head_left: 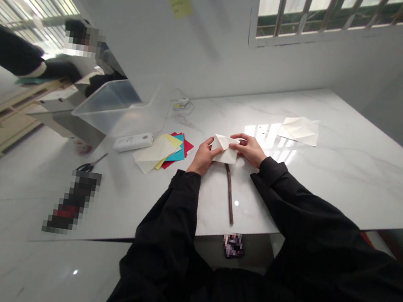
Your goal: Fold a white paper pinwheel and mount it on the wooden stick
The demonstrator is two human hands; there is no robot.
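A stack of coloured paper squares (165, 151) lies flat at left on the white marble table (352, 178). Mid-table, the left grip (203, 156) and right grip (247, 149) clamp a folded cream paper (225, 149) from both sides, its creases showing. A creased sheet (299, 130) lies open, far right.

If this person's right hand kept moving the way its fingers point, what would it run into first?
The folded white paper: the right hand's fingertips are already on it. Just beyond lies the left hand, though depth is hard to judge from this view.
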